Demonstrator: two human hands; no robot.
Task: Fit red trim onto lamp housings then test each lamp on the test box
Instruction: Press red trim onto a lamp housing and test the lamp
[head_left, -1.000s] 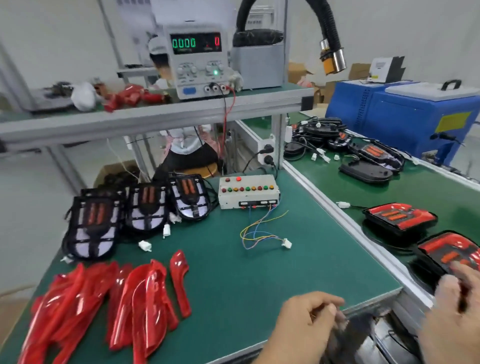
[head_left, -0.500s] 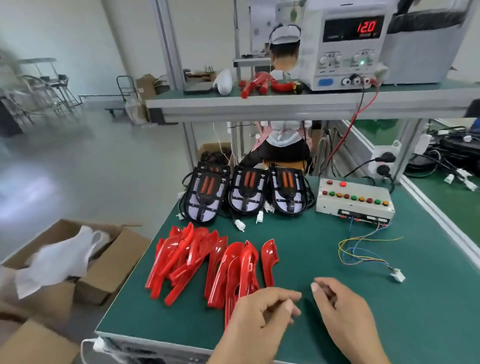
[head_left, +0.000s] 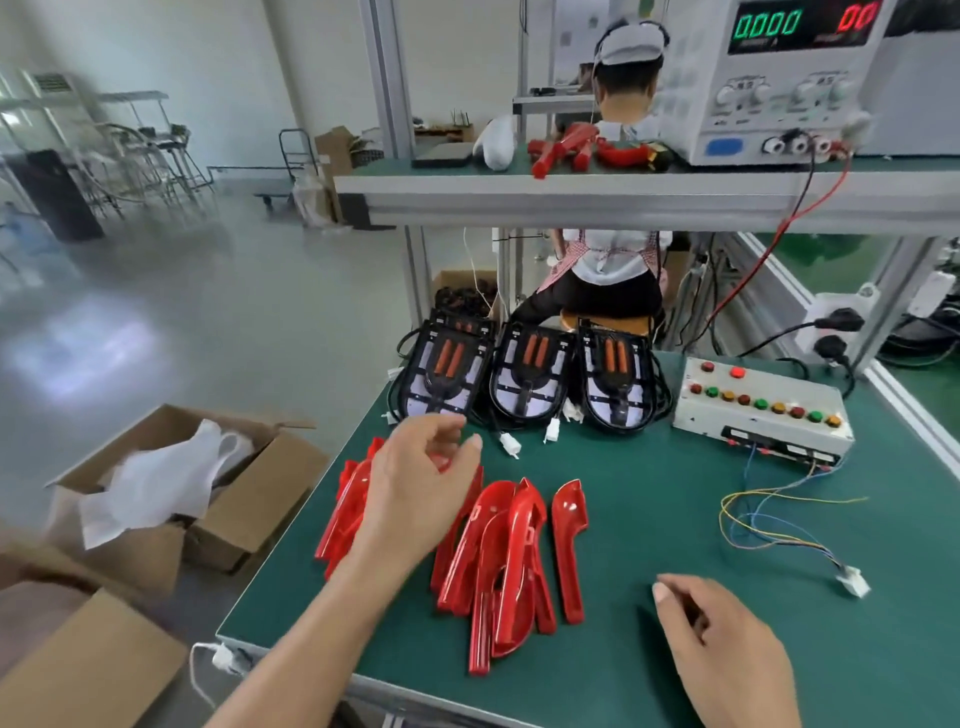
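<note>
A worker's empty left grip (head_left: 415, 486) hovers loosely curled above the red trim (head_left: 511, 551) fanned beneath it, lamp housings (head_left: 524, 376) lined up just beyond, apparently for picking, while the right grip (head_left: 719, 642) rests empty on the tabletop (head_left: 675, 509).

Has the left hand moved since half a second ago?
Yes. The left hand reached forward from the table's near edge, over the red trim pieces, toward the lamp housings.

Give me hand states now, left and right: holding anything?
Left hand: open, fingers loosely curled, holding nothing, over the red trim pieces.
Right hand: open, loosely curled, holding nothing, over the green mat.
</note>
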